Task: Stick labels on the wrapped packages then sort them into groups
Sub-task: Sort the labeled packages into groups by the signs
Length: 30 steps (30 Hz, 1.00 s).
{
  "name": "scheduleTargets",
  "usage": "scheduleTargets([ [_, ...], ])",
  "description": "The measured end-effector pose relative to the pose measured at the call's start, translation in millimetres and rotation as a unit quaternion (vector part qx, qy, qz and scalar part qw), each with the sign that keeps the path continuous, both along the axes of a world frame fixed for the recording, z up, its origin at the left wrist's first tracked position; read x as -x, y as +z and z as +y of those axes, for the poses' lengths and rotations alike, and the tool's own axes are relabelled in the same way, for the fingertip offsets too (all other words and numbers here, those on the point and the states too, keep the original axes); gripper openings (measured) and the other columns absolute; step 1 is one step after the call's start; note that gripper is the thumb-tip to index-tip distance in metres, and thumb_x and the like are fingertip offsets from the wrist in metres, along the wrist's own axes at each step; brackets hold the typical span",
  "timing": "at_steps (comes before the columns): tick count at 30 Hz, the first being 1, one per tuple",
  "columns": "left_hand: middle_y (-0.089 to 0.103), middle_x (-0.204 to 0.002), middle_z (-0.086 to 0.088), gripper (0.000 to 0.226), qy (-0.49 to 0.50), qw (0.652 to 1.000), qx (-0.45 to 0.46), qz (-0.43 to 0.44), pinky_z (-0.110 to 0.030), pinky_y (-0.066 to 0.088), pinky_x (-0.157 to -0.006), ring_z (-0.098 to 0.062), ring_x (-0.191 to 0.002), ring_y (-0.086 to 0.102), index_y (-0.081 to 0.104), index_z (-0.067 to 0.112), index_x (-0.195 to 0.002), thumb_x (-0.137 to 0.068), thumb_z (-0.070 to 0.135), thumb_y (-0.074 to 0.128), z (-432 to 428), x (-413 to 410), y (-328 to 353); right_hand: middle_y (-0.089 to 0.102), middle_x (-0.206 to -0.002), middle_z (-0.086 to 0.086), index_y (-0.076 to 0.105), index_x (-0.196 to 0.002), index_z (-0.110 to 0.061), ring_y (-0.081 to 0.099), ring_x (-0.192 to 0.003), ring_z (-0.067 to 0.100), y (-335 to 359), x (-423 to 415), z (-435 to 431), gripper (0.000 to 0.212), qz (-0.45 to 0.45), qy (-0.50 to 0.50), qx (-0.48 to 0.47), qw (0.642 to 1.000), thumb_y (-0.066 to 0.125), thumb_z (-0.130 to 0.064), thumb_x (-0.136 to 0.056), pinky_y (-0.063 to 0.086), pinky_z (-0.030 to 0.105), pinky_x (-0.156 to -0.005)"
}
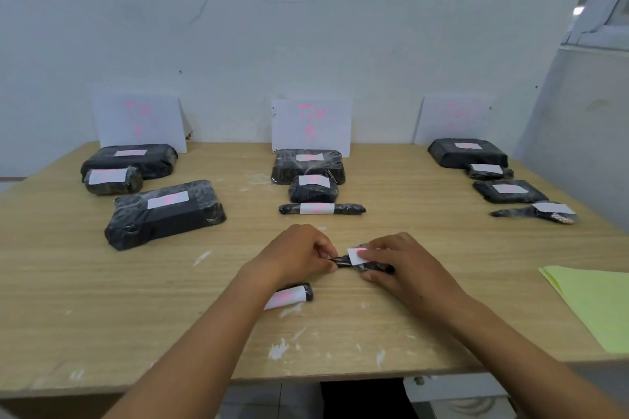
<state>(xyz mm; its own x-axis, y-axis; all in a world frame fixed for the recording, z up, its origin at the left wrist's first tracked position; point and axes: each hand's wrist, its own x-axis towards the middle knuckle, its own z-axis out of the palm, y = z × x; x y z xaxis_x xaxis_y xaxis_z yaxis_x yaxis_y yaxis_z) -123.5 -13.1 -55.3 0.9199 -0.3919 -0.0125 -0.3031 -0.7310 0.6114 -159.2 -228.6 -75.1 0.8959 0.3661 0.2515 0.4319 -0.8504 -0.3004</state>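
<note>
The left hand (299,250) pinches the small package (366,265) end on the tabletop (136,299); the right hand (396,260) presses its label (355,254). Uneven pressure risks a creased, lifting label.

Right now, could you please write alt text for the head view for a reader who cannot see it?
Two bare hands, left hand and right hand, press a white label onto a small black package on a wooden table. Behind, labelled black packages lie in three groups below paper signs.
</note>
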Motion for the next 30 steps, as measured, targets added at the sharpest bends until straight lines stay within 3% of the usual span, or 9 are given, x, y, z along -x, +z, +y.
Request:
scheduleTargets([
  [4,0.067,-0.086,0.011,0.019,-0.004,1.0,0.018,-0.014,-0.027,0.053,-0.08,-0.007,-0.082,0.063,0.073,0.023,-0.097,-0.079,0.027,0.075,-20.7,-4.2,-3.5,0.052,-0.135,-0.012,0.05,-0.135,-0.035,0.044,-0.123,0.013,-4.3,-2.9,-14.5,0.04,-0.034,-0.013,0.044,0.998,0.052,-0.032,-0.095,0.04,0.023,-0.089],
  [7,0.063,-0.083,0.013,0.019,-0.024,0.999,0.017,-0.028,-0.027,0.053,-0.08,-0.006,-0.081,0.062,0.073,0.023,-0.098,-0.08,0.027,0.074,-44.6,-10.4,-4.8,0.063,-0.117,0.002,0.058,-0.127,-0.027,0.059,-0.103,0.025,-7.5,-3.1,-30.1,0.044,-0.067,-0.027,0.091,0.993,0.054,-0.023,-0.083,0.048,0.035,-0.076],
  [14,0.06,-0.085,0.014,0.019,-0.049,0.997,0.006,-0.062,-0.028,0.051,-0.077,-0.005,-0.08,0.059,0.072,0.028,-0.099,-0.081,0.033,0.071,-100.6,-32.3,-12.2,0.063,-0.102,0.004,0.065,-0.111,-0.024,0.062,-0.086,0.026,-4.2,-13.2,-72.5,0.047,-0.075,-0.09,0.146,0.982,0.038,-0.026,-0.073,0.048,0.033,-0.064],
  [17,0.057,-0.085,0.015,0.02,-0.067,0.995,0.016,-0.076,-0.024,0.046,-0.073,-0.003,-0.079,0.056,0.072,0.028,-0.102,-0.084,0.033,0.069,-129.9,-42.7,-15.9,0.061,-0.107,0.005,0.064,-0.113,-0.026,0.06,-0.092,0.028,-2.3,-19.3,-97.7,0.046,-0.048,-0.119,0.144,0.981,0.037,-0.026,-0.075,0.048,0.036,-0.07],
  [20,0.055,-0.083,0.018,0.021,-0.089,0.993,0.027,-0.077,-0.019,0.04,-0.07,-0.001,-0.078,0.053,0.071,0.029,-0.106,-0.086,0.033,0.065,-163.8,-51.2,-18.3,0.044,-0.133,0.004,0.046,-0.134,-0.028,0.042,-0.119,0.028,-0.5,-23.0,-127.9,0.046,-0.025,-0.145,0.162,0.976,0.037,-0.024,-0.09,0.035,0.037,-0.091],
  [23,0.061,-0.088,0.015,0.02,-0.111,0.99,0.025,-0.086,-0.021,0.038,-0.067,-0.004,-0.083,0.056,0.071,0.031,-0.105,-0.088,0.035,0.062,-202.3,-57.8,-21.0,0.037,-0.143,0.0,0.036,-0.143,-0.027,0.034,-0.129,0.023,0.3,-23.8,-163.3,0.047,-0.002,-0.169,0.146,0.975,0.039,-0.022,-0.096,0.031,0.033,-0.097],
  [27,0.062,-0.094,0.011,0.021,-0.125,0.986,0.035,-0.102,-0.023,0.04,-0.071,-0.01,-0.092,0.058,0.071,0.03,-0.105,-0.088,0.036,0.061,-248.9,-60.3,-24.6,0.048,-0.131,-0.006,0.048,-0.13,-0.023,0.046,-0.117,0.014,-0.9,-15.7,-209.1,0.035,0.004,-0.225,0.052,0.973,0.048,-0.026,-0.095,0.038,0.025,-0.086],
  [30,0.062,-0.095,0.008,0.022,-0.129,0.983,0.049,-0.118,-0.032,0.047,-0.081,-0.012,-0.092,0.058,0.071,0.028,-0.107,-0.087,0.035,0.063,-279.5,-57.4,-21.8,0.051,-0.13,-0.002,0.06,-0.121,-0.025,0.048,-0.118,0.02,-5.8,-10.8,-243.6,0.03,-0.002,-0.27,0.031,0.962,0.058,-0.029,-0.092,0.044,0.029,-0.085],
])
